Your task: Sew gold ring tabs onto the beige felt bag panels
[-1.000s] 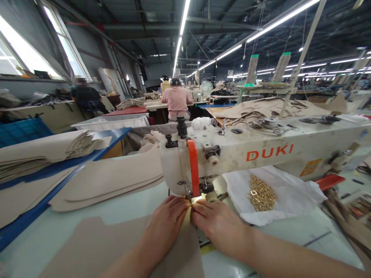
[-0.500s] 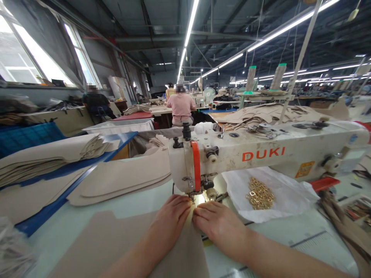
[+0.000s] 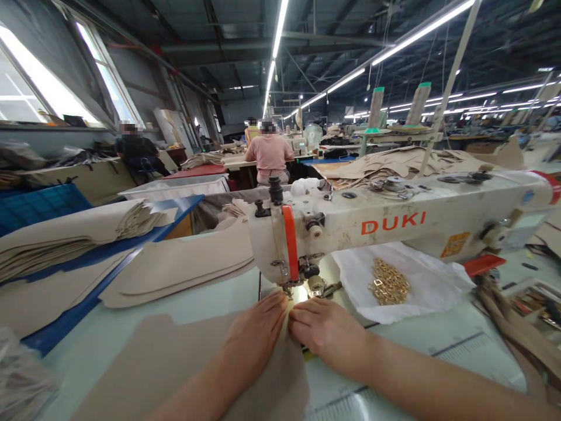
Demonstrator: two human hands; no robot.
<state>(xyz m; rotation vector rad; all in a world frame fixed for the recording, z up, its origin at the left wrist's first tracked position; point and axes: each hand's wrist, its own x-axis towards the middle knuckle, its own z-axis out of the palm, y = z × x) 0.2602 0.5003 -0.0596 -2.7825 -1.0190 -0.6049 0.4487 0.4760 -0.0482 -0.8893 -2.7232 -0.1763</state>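
A beige fabric panel [image 3: 175, 345] lies on the pale green table, one edge reaching under the presser foot [image 3: 288, 289] of a white sewing machine [image 3: 342, 204]. My left hand [image 3: 256, 327] rests on the panel just left of the foot, its fingers close together and pressing the material. Opposite it, my right hand [image 3: 328, 330] is closed at the panel's right edge, thumb and fingertips bunched on the cloth. The machine lamp lights the spot between both hands. My fingers hide most of the stitching point.
Cut beige panels [image 3: 188, 260] lie behind my left hand, and a thicker stack [image 3: 74, 225] is on the blue surface further left. Gold metal rings [image 3: 388, 283] lie on a white cloth [image 3: 432, 286] under the machine arm. Another person [image 3: 268, 152] sits ahead.
The whole view has shifted slightly, so the machine appears a little further left and higher. Both hands keep nearly the same place by the presser foot, still on the panel.
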